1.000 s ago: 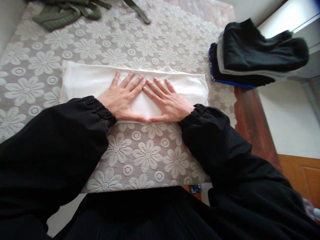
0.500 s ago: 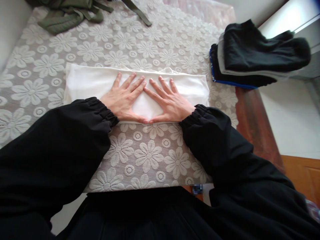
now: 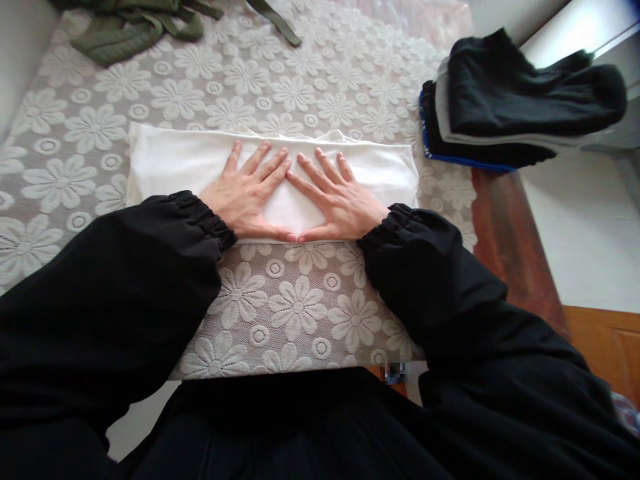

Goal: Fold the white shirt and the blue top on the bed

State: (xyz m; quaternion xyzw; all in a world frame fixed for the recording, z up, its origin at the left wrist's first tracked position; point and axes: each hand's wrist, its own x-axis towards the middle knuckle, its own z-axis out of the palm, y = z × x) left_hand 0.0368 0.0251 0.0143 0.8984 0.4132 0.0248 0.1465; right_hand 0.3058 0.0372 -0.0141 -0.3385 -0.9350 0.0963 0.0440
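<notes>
A white garment point(image 3: 170, 157), folded into a long flat strip, lies crosswise on the lace tablecloth point(image 3: 299, 307). Its exact kind cannot be told from the folds. My left hand point(image 3: 247, 195) rests flat on its middle, fingers spread and pointing away from me. Beside it my right hand point(image 3: 343, 199) lies flat on the same cloth, also with fingers spread. The two thumbs meet or nearly meet at the near edge, and the index fingertips come close together, framing a patch of white fabric. Small folds stick out along the garment's far edge.
At the right stands a stack of folded clothes point(image 3: 520, 90), black on top with grey, black and blue below, overhanging the table's side. A green bag with straps point(image 3: 120, 33) lies at the far left. Bare reddish wood point(image 3: 520, 247) shows along the right edge.
Both hands keep their place on the white garment. The whole view has shifted very slightly, with things appearing a little higher.
</notes>
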